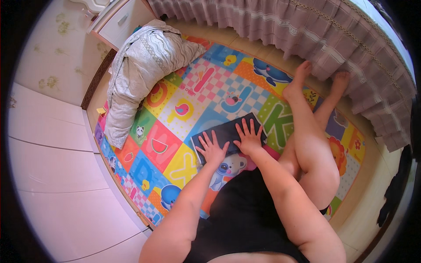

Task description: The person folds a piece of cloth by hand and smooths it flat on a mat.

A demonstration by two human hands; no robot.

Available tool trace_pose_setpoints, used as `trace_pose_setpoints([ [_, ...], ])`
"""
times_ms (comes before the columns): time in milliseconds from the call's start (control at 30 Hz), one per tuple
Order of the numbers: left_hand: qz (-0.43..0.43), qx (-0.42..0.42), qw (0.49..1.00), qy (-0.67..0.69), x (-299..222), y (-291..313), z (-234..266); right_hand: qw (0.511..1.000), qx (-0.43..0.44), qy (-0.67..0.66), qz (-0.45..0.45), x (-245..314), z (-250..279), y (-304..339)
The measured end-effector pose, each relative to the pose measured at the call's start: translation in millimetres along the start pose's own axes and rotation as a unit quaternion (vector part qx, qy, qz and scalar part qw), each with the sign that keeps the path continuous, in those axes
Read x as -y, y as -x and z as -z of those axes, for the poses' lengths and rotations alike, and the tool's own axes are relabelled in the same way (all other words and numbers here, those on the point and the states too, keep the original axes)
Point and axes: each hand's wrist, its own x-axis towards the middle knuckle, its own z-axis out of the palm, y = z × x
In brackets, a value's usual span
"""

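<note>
A dark, folded rectangular item (pixel 229 130), which looks like cloth, lies flat on a colourful play mat (pixel 202 111) in front of me. My left hand (pixel 213 149) rests palm down on its left part, fingers spread. On its right part lies my right hand (pixel 249 138), also flat with the fingers apart. Neither hand grips anything. Light edging shows at the item's left side and right end. What kind of garment or cloth it is, I cannot tell.
A bunched grey-white patterned quilt (pixel 147 65) lies on the mat's far left. White cabinet fronts (pixel 57 166) line the left, with a white drawer unit (pixel 123 24) behind the quilt. A pleated mauve bed skirt (pixel 324 39) hangs at the back right. My bent legs (pixel 313 153) are at right.
</note>
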Motion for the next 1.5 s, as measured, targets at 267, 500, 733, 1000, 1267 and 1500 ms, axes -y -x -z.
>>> trace_pose_setpoints([
  [267,0.023,0.044,0.999,0.009,-13,-65,22,1.000,-0.009,-0.005,-0.013,-8,21,-60],
  [500,0.022,0.073,0.997,-0.002,-16,-76,35,0.996,0.070,0.009,-0.052,-2,35,-73],
  [733,-0.008,0.103,0.995,-0.007,-4,-41,25,0.994,0.093,0.017,-0.050,2,26,-34],
  [1000,-0.030,0.094,0.995,0.007,6,20,5,0.991,0.126,0.037,-0.034,0,10,16],
  [1267,-0.009,0.109,0.994,0.013,11,90,-8,0.986,0.155,0.062,-0.010,5,-2,65],
  [1500,0.022,0.091,0.996,0.013,5,104,-14,0.981,0.185,0.061,0.002,6,1,71],
])
